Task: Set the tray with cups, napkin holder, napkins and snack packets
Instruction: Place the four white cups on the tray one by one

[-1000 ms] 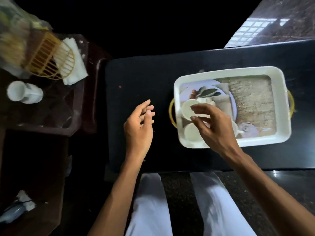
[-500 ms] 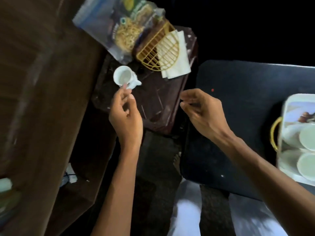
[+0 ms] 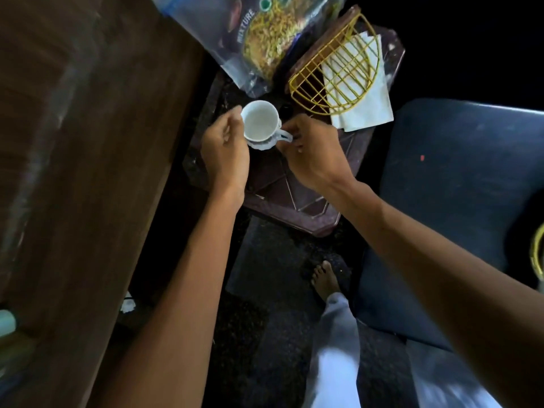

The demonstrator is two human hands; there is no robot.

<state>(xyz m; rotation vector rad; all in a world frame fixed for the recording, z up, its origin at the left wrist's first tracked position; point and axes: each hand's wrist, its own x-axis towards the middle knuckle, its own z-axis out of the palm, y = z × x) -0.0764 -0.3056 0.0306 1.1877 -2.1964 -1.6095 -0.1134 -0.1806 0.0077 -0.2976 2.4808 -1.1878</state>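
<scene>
A white cup (image 3: 260,120) stands on the small brown side table (image 3: 294,198), with a scalloped white piece under it. My left hand (image 3: 225,151) touches the cup's left rim with its fingertips. My right hand (image 3: 312,151) pinches the cup's handle from the right. Behind the cup lies a yellow wire napkin holder (image 3: 316,83) on its side, over white napkins (image 3: 368,110). A clear snack packet (image 3: 265,39) of yellow mixture lies at the table's far edge. Only the tray's yellow handle (image 3: 537,251) shows at the right border.
A tall brown wooden panel (image 3: 73,172) fills the left side. The dark blue table (image 3: 456,172) that carries the tray lies to the right. My bare foot (image 3: 323,278) and a light trouser leg are on the dark floor below.
My view swung left from the tray to the side table. My left hand reached the cup first, then my right hand crossed over from the tray and closed on the handle.
</scene>
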